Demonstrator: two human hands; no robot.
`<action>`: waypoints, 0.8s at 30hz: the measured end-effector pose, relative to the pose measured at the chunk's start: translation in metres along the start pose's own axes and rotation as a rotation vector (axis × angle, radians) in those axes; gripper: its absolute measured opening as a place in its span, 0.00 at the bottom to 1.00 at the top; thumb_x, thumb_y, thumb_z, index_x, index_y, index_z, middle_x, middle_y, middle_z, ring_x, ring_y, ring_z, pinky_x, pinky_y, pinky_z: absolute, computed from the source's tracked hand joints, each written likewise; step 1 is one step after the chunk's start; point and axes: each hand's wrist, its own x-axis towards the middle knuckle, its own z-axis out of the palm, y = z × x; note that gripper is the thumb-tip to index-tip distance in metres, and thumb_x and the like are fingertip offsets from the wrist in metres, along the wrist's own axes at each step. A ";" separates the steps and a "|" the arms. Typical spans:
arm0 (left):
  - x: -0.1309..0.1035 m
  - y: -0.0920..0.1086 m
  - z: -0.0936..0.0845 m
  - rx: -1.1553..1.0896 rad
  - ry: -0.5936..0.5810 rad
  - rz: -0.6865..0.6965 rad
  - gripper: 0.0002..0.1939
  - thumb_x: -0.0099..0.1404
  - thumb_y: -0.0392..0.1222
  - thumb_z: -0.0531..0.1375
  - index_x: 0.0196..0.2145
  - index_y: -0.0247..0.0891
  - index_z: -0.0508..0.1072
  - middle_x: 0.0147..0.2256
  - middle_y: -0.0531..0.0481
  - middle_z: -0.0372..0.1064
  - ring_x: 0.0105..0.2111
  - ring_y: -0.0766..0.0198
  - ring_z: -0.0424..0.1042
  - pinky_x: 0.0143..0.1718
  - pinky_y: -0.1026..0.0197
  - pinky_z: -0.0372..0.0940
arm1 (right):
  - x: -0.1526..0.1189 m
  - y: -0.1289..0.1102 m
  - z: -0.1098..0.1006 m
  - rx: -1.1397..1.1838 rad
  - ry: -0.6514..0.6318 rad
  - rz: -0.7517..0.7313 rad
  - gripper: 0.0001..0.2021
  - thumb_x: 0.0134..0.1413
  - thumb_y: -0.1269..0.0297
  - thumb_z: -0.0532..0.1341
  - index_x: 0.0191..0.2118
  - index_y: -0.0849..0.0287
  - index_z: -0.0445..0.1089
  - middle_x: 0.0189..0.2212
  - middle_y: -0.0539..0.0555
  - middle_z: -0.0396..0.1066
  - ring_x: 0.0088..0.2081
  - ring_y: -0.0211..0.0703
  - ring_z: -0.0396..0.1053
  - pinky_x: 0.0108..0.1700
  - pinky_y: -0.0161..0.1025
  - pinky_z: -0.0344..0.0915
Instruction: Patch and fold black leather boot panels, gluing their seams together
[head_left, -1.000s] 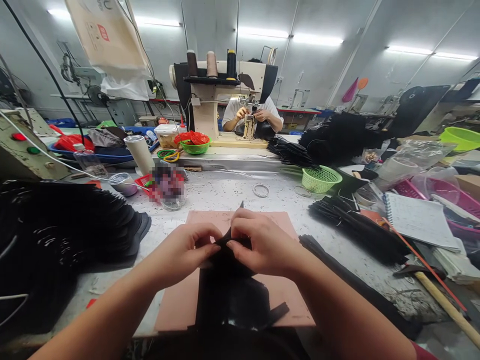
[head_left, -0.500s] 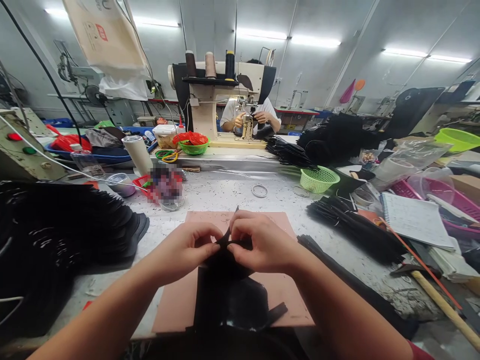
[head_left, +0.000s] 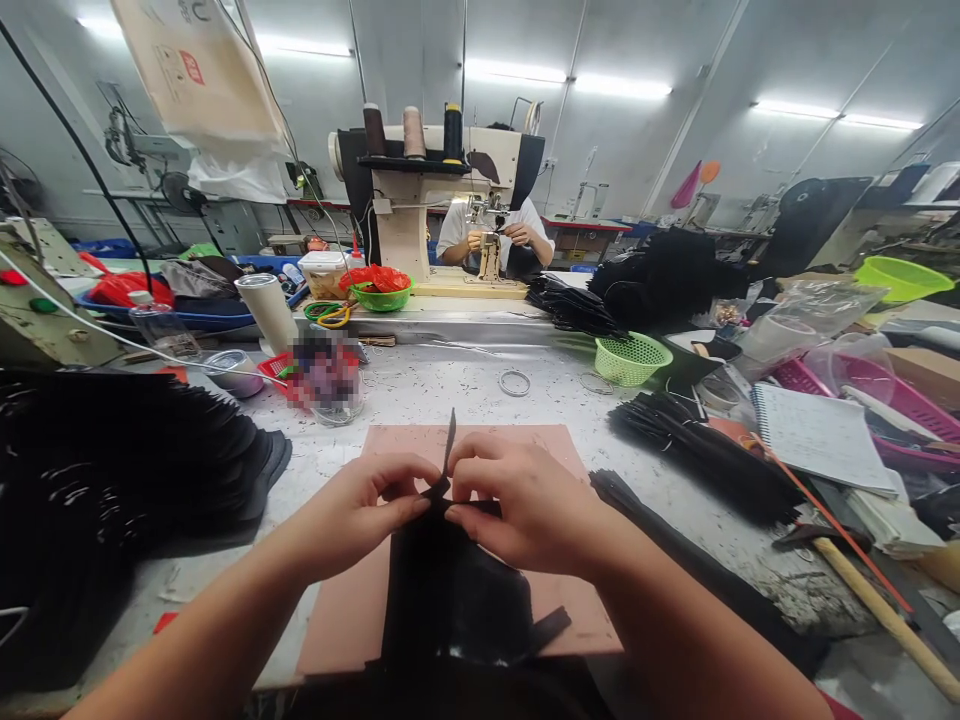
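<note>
A black piece of leather-like material (head_left: 457, 590) lies over a pink board (head_left: 330, 630) in front of me. Its far edge is lifted between my hands. My left hand (head_left: 382, 495) pinches that edge between thumb and fingers. Close beside it, my right hand (head_left: 510, 495) pinches the same edge, thumb towards me. A narrow black strip (head_left: 451, 440) sticks up between the two hands. On the right, a short tab (head_left: 551, 628) of the piece rests on the board. The fingertips partly hide where strip and edge meet.
Stacked black pieces (head_left: 187, 450) stand at left. Bundled black strips (head_left: 705, 460), a notebook (head_left: 821, 435) and a wooden-handled hammer (head_left: 877, 590) lie at right. Beyond are a green basket (head_left: 634, 358), a metal ring (head_left: 514, 383) and a sewing machine (head_left: 405, 215), with a person (head_left: 529, 240) working behind it.
Both hands have stayed pinched on the black edge and shifted slightly. The strip between them now stands more upright and shows more. The whole view has moved a little.
</note>
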 end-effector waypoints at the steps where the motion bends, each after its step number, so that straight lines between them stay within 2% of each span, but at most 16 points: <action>1: 0.000 0.000 0.000 0.006 0.004 0.008 0.11 0.56 0.40 0.54 0.35 0.36 0.71 0.24 0.54 0.63 0.25 0.68 0.61 0.29 0.66 0.60 | -0.001 -0.001 -0.001 -0.012 -0.006 0.002 0.03 0.49 0.71 0.59 0.27 0.59 0.65 0.34 0.51 0.67 0.32 0.37 0.64 0.33 0.34 0.58; 10: -0.003 0.003 -0.001 0.087 0.042 0.017 0.14 0.54 0.41 0.54 0.36 0.34 0.73 0.25 0.51 0.69 0.25 0.67 0.64 0.28 0.65 0.62 | 0.002 -0.004 0.003 -0.005 0.003 0.036 0.04 0.48 0.73 0.58 0.25 0.60 0.63 0.29 0.51 0.67 0.30 0.37 0.63 0.33 0.34 0.59; 18: -0.003 0.002 0.000 0.093 0.032 0.019 0.13 0.54 0.40 0.54 0.35 0.36 0.74 0.24 0.53 0.69 0.24 0.68 0.65 0.26 0.67 0.61 | 0.002 -0.005 0.005 0.038 0.028 0.068 0.05 0.45 0.75 0.57 0.23 0.59 0.61 0.25 0.50 0.66 0.27 0.36 0.62 0.31 0.33 0.57; 24: -0.004 0.005 0.001 0.081 0.029 0.008 0.13 0.53 0.41 0.54 0.34 0.35 0.73 0.25 0.52 0.69 0.25 0.67 0.65 0.27 0.66 0.62 | 0.002 -0.005 0.005 0.027 0.068 0.038 0.07 0.43 0.76 0.56 0.22 0.59 0.59 0.23 0.48 0.63 0.26 0.35 0.60 0.29 0.32 0.55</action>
